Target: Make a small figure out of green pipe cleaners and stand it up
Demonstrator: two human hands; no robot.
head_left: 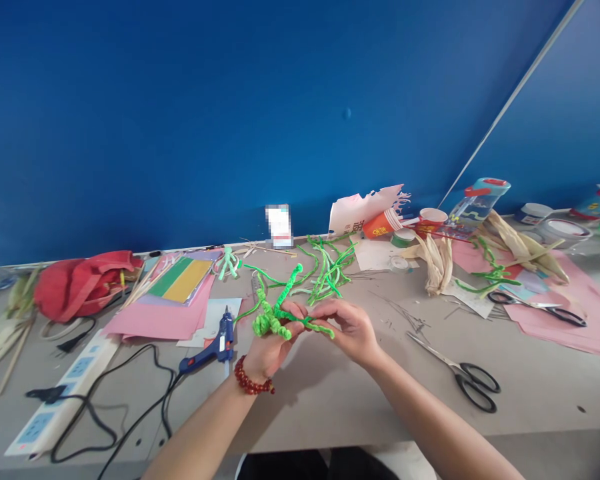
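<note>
Green pipe cleaners, twisted and partly coiled into one bunch, are held above the table in front of me. My left hand, with a red bead bracelet at its wrist, grips the bunch from below. The fingertips of my right hand pinch the same piece near a stem that sticks out to the right. Just beyond my hands lies a loose heap of green pipe cleaners. A small pale green pipe-cleaner figure rests farther left.
A blue glue gun with a black cord lies left of my hands, near a white power strip. Black-handled scissors lie at right; a second pair is behind. Coloured paper, a red bag and paper cups line the back.
</note>
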